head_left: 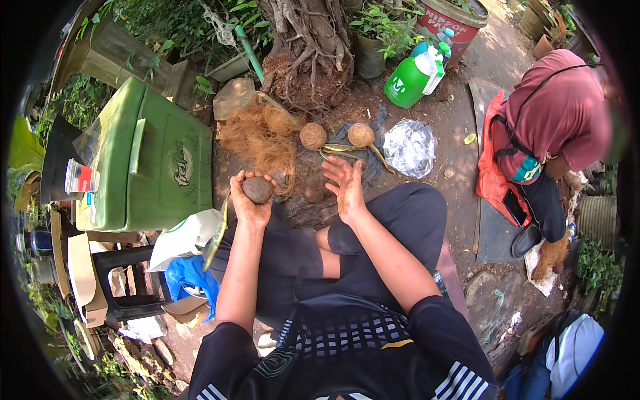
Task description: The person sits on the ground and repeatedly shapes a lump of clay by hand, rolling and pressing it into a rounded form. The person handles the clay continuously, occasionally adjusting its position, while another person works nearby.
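My left hand (pixel 252 203) is cupped, palm up, around a smooth dark brown soil ball (pixel 258 190). A long green leaf with yellow edges (pixel 217 235) hangs beside that wrist; whether it joins the ball is hidden. To the right, my right hand (pixel 346 187) is raised with its fingers apart, holding nothing, and dirt marks its palm. On the ground beyond my hands sit two fibre-wrapped balls (pixel 313 136), (pixel 361 135) with yellow-edged leaves (pixel 341 149) lying by them. Loose brown coconut fibre (pixel 257 137) is heaped to their left.
A green cooler box (pixel 170 160) stands at the left, a plastic cup (pixel 79 179) on it. Clear crumpled plastic (pixel 410 148) and a green spray bottle (pixel 412 79) lie beyond my right hand. Another person (pixel 553 120) sits at the right. A tree trunk (pixel 307 53) rises ahead.
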Motion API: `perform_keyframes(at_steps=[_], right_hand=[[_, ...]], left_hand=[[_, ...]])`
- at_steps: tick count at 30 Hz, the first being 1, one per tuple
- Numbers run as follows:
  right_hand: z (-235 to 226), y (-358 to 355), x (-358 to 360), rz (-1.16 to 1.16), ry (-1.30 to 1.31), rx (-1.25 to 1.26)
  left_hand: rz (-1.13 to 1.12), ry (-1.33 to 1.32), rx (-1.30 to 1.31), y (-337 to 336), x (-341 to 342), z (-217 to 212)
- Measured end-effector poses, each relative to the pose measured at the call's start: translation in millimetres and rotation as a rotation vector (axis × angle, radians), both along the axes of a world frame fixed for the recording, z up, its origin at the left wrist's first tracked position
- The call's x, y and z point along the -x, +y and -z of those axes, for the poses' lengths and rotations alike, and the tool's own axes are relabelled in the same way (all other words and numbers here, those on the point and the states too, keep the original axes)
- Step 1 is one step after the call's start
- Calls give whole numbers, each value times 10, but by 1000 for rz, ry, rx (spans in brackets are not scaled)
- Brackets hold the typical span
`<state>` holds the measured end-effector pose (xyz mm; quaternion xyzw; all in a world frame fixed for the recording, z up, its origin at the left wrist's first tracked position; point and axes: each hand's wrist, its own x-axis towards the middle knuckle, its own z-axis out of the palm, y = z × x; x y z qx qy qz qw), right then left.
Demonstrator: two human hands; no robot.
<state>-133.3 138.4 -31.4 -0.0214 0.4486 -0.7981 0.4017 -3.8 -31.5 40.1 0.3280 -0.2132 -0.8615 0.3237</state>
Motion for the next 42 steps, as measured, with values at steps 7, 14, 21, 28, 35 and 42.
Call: perform_keyframes(at_steps=[7, 14, 21, 28, 35, 42], right_hand=[[144, 11, 40, 97, 23, -92], [217, -76, 84, 119, 83, -259], [193, -149, 52, -14, 279, -485], [79, -310, 113, -567, 1664, -986], [155, -468, 187, -958, 1636, -1227], [6, -269, 671, -1198, 1672, -1467]], left_hand=[[-42, 97, 27, -61, -72, 221], [-20, 233, 67, -203, -36, 89], [35, 371, 193, -183, -201, -103], [-101, 527, -167, -360, -346, -151], [-11, 528, 76, -421, -397, -22], [-30, 477, -33, -382, -290, -94]])
